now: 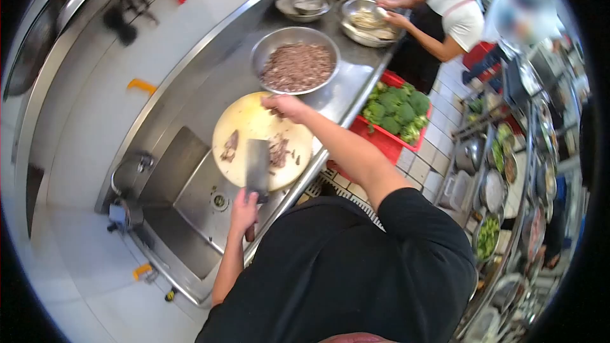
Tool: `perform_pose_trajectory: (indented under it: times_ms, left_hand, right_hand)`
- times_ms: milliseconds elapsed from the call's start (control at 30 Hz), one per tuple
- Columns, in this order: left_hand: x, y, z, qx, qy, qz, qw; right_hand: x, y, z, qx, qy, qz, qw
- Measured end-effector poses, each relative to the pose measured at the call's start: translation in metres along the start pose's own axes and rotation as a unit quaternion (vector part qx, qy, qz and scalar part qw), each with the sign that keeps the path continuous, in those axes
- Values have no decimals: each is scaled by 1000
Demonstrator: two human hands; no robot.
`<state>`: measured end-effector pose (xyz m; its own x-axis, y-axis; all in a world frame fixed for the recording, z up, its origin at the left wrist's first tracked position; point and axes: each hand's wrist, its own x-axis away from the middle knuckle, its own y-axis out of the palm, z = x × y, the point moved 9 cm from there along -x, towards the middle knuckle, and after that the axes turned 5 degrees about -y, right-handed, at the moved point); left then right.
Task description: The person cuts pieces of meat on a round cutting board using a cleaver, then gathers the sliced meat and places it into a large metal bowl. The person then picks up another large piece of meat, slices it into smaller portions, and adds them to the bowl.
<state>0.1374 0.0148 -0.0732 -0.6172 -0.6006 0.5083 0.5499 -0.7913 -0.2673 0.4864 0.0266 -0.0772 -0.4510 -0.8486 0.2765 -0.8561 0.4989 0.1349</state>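
My left hand (243,211) is wrapped round the handle of a cleaver (257,164), its broad blade over the near part of a round cutting board (232,117). My right hand (287,107) is closed on some dark cut meat at the board's far edge, close to a large metal bowl (256,57). That bowl holds a heap of sliced brownish meat (297,67). On the board, a small pile of cut meat (277,151) lies right of the blade. A separate meat piece (230,146) lies to its left.
The board overlaps a steel sink (197,216) with a faucet (143,164). Metal bowls (303,5) stand at the counter's far end. A co-worker (445,25) handles pale strips (368,19) in a bowl. Broccoli (397,108) fills a red crate (416,146) beside the counter.
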Motion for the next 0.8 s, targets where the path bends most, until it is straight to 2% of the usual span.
perform_pose_trajectory:
  times_ms: [67, 100, 167, 267, 367, 467, 567, 667, 700, 767, 800]
  left_hand:
    - [-9, 21, -5, -63, 32, -24, 997]
    - [-4, 34, 6, -106, -5, -58, 993]
    - [-20, 58, -3, -178, 86, -56, 979]
    - [-18, 82, 17, -251, 45, -90, 963]
    - [-37, 77, 1, -220, 132, -33, 966]
    - [-25, 52, 19, -180, -36, -42, 982]
    - [-38, 28, 12, -203, -18, 5, 979]
    - [-32, 14, 29, -214, -46, 42, 975]
    - [-32, 11, 31, -209, -59, 47, 975]
    - [-35, 9, 33, -212, -58, 49, 974]
    - [-36, 9, 32, -213, -58, 49, 974]
  right_hand:
    - [16, -14, -22, 25, 4, 34, 999]
    - [19, -23, -24, 34, 7, 43, 998]
    - [19, -36, -24, 74, -1, 14, 997]
    - [13, -50, -16, 155, -19, 27, 987]
    - [10, -64, -10, 223, -44, 71, 971]
    - [21, -69, -21, 213, -61, 82, 972]
    - [45, -52, -48, 269, -99, 40, 957]
    - [61, -36, -45, 247, -170, 31, 954]
    - [74, -27, -51, 345, -234, 36, 908]
    - [108, 0, -54, 522, -352, 45, 776]
    - [120, 15, -34, 563, -347, -21, 749]
